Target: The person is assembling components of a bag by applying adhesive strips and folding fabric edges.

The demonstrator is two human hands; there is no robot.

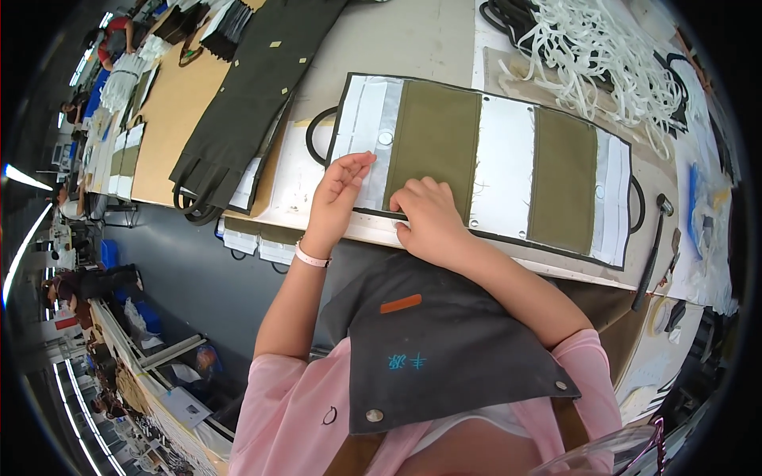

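A flat bag panel (436,135) lies on the table, with olive fabric bands, white sections, dark edging, round snaps and a black loop handle at each end. My left hand (340,194) is over its left white section, close to a round snap (386,138). The fingers of that hand are loosely bent and slightly apart, and nothing shows in them. At the near edge, my right hand (432,213) has its fingers curled over the olive band and its thumb by the rim, pinching the edge. Whatever lies under those fingertips is hidden.
Dark bag pieces with handles (254,103) are stacked to the left. White straps (603,63) lie heaped at the far right. A hammer (655,246) rests by the panel's right end, near clear plastic bags (710,246). Other people work in the distance at left.
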